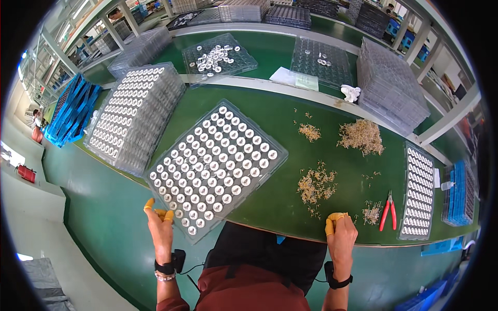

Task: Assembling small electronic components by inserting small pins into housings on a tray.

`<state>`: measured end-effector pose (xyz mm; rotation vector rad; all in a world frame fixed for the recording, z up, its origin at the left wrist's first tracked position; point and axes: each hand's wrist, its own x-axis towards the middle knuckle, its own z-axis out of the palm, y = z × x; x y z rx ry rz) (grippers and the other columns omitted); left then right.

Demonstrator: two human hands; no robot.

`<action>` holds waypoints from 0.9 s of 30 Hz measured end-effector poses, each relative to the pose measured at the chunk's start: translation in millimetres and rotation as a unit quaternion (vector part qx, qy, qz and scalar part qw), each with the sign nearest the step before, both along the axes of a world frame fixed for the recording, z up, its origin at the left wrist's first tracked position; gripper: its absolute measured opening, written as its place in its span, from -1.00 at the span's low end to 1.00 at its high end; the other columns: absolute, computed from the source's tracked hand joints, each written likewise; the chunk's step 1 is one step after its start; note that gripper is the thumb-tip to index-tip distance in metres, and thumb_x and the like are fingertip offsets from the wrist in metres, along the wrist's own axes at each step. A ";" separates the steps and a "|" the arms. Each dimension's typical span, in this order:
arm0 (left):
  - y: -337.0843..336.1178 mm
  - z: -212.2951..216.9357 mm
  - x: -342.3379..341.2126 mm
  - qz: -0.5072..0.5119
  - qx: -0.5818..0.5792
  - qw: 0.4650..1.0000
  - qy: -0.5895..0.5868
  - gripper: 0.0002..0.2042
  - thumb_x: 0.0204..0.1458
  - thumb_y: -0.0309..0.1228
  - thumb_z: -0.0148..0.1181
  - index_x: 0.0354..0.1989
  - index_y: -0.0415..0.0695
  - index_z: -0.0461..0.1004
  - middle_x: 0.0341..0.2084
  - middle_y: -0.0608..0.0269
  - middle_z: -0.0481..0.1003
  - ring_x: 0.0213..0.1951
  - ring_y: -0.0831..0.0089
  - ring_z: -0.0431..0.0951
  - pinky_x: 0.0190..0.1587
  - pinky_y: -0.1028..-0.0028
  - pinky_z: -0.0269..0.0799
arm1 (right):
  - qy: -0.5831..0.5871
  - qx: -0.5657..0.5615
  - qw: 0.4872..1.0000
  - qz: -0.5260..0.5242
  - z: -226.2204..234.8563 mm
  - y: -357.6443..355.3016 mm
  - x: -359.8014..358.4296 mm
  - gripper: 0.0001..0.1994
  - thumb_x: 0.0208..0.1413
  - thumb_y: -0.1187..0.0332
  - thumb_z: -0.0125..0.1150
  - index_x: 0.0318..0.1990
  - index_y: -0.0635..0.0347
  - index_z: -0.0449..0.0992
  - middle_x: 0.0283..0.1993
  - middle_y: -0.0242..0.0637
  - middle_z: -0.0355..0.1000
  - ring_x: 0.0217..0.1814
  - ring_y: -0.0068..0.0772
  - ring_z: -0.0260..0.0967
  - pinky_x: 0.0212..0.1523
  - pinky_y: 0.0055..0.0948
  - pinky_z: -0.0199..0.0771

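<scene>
A clear plastic tray (267, 167) full of several small round white parts lies tilted on the green table in front of me. My left hand (161, 225), with yellow finger cots, touches the tray's near left corner. My right hand (341, 236), also in yellow finger cots, rests curled at the table's near edge next to a small heap of tan wire bits (371, 212). I cannot tell whether it pinches anything.
Red-handled cutters (388, 211) lie right of my right hand. Tan scrap piles (316, 185), (361, 136) dot the table. A stack of filled trays (132, 116) stands left, a narrow filled tray (418, 193) right, empty tray stacks (389, 85) behind. Blue crates (72, 109) sit far left.
</scene>
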<state>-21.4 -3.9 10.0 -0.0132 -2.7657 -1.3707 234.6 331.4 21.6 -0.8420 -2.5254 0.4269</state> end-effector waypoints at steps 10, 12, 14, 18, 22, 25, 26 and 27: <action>-4.4 -4.0 -10.8 -0.040 -0.041 0.996 -0.061 -0.52 0.03 -0.63 0.09 0.17 -0.29 0.18 -0.53 0.22 0.38 -0.51 0.48 0.37 -0.43 0.47 0.34 | 0.002 -0.027 0.999 -0.019 -8.0 5.1 1.5 -0.87 -0.09 0.54 0.27 -0.37 0.28 0.44 -0.38 -0.08 0.40 -0.34 0.01 0.38 -0.23 -0.15 0.45; -4.2 -2.8 -6.4 -0.020 -0.025 0.999 -0.039 -0.52 0.03 -0.62 0.08 0.18 -0.30 0.19 -0.54 0.20 0.38 -0.51 0.45 0.39 -0.42 0.45 0.34 | -0.001 -0.035 0.999 -0.017 -3.3 1.4 -2.4 -0.87 -0.09 0.54 0.27 -0.37 0.27 0.44 -0.39 -0.08 0.39 -0.34 0.02 0.38 -0.20 -0.15 0.46; -10.4 -2.7 -6.9 -0.025 -0.041 0.999 -0.025 -0.53 0.04 -0.61 0.08 0.17 -0.30 0.20 -0.56 0.18 0.39 -0.52 0.43 0.40 -0.43 0.43 0.35 | 0.000 -0.045 0.999 -0.008 -1.5 -0.1 -4.0 -0.87 -0.08 0.54 0.27 -0.37 0.27 0.45 -0.39 -0.07 0.39 -0.34 0.02 0.37 -0.18 -0.14 0.46; 4.9 0.9 -17.2 -0.057 -0.073 0.995 0.041 -0.55 0.04 -0.61 0.08 0.16 -0.30 0.24 -0.57 0.13 0.43 -0.54 0.35 0.43 -0.44 0.37 0.35 | 0.023 -0.009 0.999 0.020 -6.0 7.0 1.4 -0.86 -0.08 0.55 0.27 -0.34 0.26 0.44 -0.40 -0.08 0.37 -0.35 0.04 0.36 -0.23 -0.12 0.43; 23.8 16.6 -31.1 -0.075 -0.150 0.985 0.044 -0.56 0.03 -0.60 0.08 0.14 -0.32 0.26 -0.58 -0.01 0.45 -0.53 0.11 0.47 -0.44 0.29 0.34 | 0.005 -0.036 0.999 -0.011 -6.2 6.8 2.0 -0.86 -0.09 0.55 0.28 -0.35 0.27 0.44 -0.39 -0.08 0.38 -0.35 0.04 0.36 -0.26 -0.11 0.41; 22.8 17.0 -37.0 -0.091 -0.177 0.977 0.073 -0.59 0.04 -0.57 0.09 0.11 -0.34 0.28 -0.60 -0.08 0.43 -0.52 -0.03 0.47 -0.47 0.20 0.32 | 0.014 -0.025 0.999 -0.018 -7.6 6.2 0.8 -0.86 -0.09 0.54 0.29 -0.36 0.27 0.45 -0.39 -0.07 0.38 -0.35 0.05 0.36 -0.26 -0.12 0.41; 23.6 20.3 -36.8 -0.099 -0.189 0.974 0.080 -0.60 0.05 -0.56 0.10 0.10 -0.34 0.29 -0.60 -0.09 0.42 -0.52 -0.05 0.47 -0.48 0.18 0.31 | 0.020 -0.010 1.000 -0.018 -6.5 5.4 2.5 -0.86 -0.10 0.54 0.29 -0.37 0.27 0.46 -0.39 -0.07 0.38 -0.36 0.05 0.36 -0.26 -0.12 0.41; 20.7 21.5 -34.1 -0.107 -0.184 0.973 0.094 -0.61 0.06 -0.53 0.11 0.09 -0.34 0.30 -0.57 -0.13 0.45 -0.48 -0.08 0.49 -0.47 0.15 0.32 | 0.022 -0.008 1.000 -0.008 -2.9 4.5 2.8 -0.87 -0.10 0.52 0.30 -0.37 0.27 0.47 -0.39 -0.06 0.38 -0.36 0.07 0.35 -0.25 -0.11 0.41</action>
